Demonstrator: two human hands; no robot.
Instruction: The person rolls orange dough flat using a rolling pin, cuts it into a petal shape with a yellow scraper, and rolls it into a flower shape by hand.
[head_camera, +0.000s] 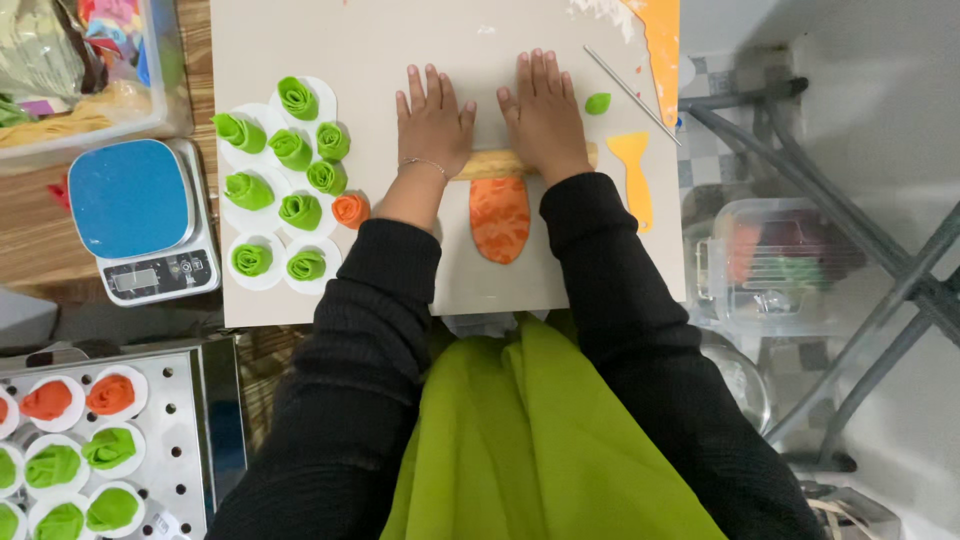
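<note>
Both hands lie flat, fingers stretched out and unclenched, palms pressing on a wooden rolling pin (500, 163) that lies crosswise on the pale work board (300, 290); the left hand (433, 120) covers its left end, the right hand (543, 112) its right part. Just below the pin, between the black sleeves, an oval sheet of orange dough (499, 220) lies on the board. Left of the left hand, green dough rosettes (290, 150) and one orange rosette (350, 210) sit on white paper rounds. A perforated metal tray (185, 420) at lower left holds more green and orange pieces. A clear lidded tub (770, 262) to the right contains coloured dough. A kitchen scale (140, 220) stands beside the board.
</note>
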